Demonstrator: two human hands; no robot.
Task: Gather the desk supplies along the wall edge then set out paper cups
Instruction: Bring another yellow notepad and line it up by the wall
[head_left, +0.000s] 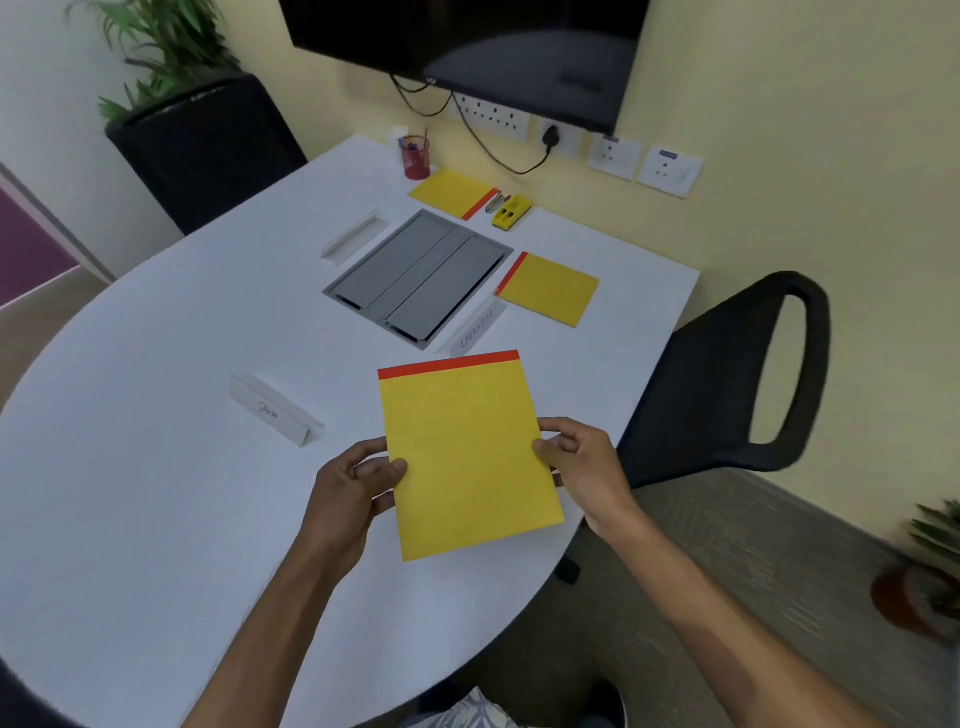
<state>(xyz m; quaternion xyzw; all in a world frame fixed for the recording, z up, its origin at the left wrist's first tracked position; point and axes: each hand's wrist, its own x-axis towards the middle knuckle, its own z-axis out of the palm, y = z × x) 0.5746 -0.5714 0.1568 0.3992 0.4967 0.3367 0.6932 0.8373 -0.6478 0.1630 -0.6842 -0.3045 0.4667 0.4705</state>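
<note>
A yellow notepad with a red top band (465, 452) is held over the near edge of the white table (156, 493). My left hand (353, 483) grips its left side and my right hand (576, 462) grips its right side. A second yellow notepad (553, 288) lies at the right of the table. A third notepad (451, 192) lies by the wall, beside a red pen holder (416, 156), a small stapler (497, 201) and a yellow punch (510, 212). Behind the pen holder something white and blurred may be paper cups (397, 134).
A grey cable hatch (418, 275) is set into the table's middle. Three white name stands (275, 408) (475, 327) (353, 236) sit around it. A black chair (727, 384) stands at the right, a dark planter (208, 145) at the back left, a screen (467, 41) on the wall.
</note>
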